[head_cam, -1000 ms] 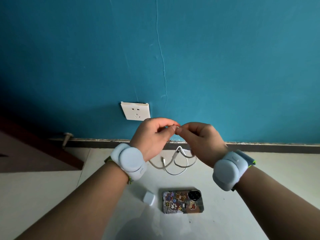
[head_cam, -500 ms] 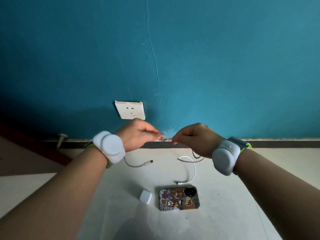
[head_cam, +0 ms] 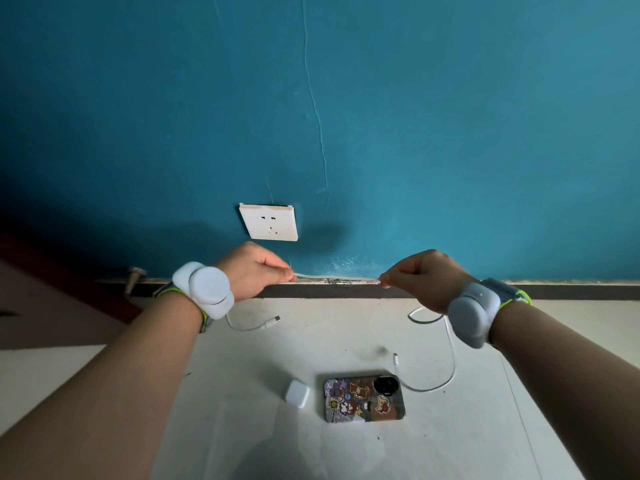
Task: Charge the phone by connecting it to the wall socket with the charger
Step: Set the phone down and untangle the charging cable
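We can't read any text, brand, number or sign here. The phone (head_cam: 364,398) lies back-up on the floor, its case covered in cartoon stickers; any lettering on them is too small and blurred for us to make out. The wall socket (head_cam: 269,222) faceplate shows only its pin holes, no marking we can read. The white charger block (head_cam: 297,393) beside the phone shows a plain face. The wrist bands show no legible print either.

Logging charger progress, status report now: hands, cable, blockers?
Left hand and right hand pinch cable taut. Adapter, phone on floor, unconnected. Socket unobstructed.
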A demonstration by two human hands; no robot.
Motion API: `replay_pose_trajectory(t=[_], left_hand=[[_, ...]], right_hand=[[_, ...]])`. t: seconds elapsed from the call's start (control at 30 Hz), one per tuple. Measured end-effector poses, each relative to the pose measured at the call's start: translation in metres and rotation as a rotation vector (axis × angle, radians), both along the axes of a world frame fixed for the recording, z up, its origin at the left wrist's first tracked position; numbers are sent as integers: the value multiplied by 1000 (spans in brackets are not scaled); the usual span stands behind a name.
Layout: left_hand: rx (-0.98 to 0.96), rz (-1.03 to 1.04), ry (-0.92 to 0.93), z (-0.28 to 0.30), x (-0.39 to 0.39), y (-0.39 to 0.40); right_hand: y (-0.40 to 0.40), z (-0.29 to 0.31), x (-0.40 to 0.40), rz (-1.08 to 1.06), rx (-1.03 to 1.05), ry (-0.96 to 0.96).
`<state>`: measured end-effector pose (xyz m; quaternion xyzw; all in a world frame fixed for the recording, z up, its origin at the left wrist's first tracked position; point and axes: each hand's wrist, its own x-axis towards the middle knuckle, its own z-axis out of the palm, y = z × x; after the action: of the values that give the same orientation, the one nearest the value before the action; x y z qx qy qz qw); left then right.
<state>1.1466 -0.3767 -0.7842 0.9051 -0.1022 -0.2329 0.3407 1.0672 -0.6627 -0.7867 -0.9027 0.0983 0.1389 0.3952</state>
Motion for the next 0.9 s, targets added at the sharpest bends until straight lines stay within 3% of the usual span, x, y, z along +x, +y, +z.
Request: replay_pose_trajectory(t=[0.5, 0.9], left_hand=[[169, 45, -100, -9, 1, 4], [-132, -7, 74, -21, -8, -28]], right_hand=[[-33, -12, 3, -89, -185, -41], [12, -8, 9, 58, -135, -121]])
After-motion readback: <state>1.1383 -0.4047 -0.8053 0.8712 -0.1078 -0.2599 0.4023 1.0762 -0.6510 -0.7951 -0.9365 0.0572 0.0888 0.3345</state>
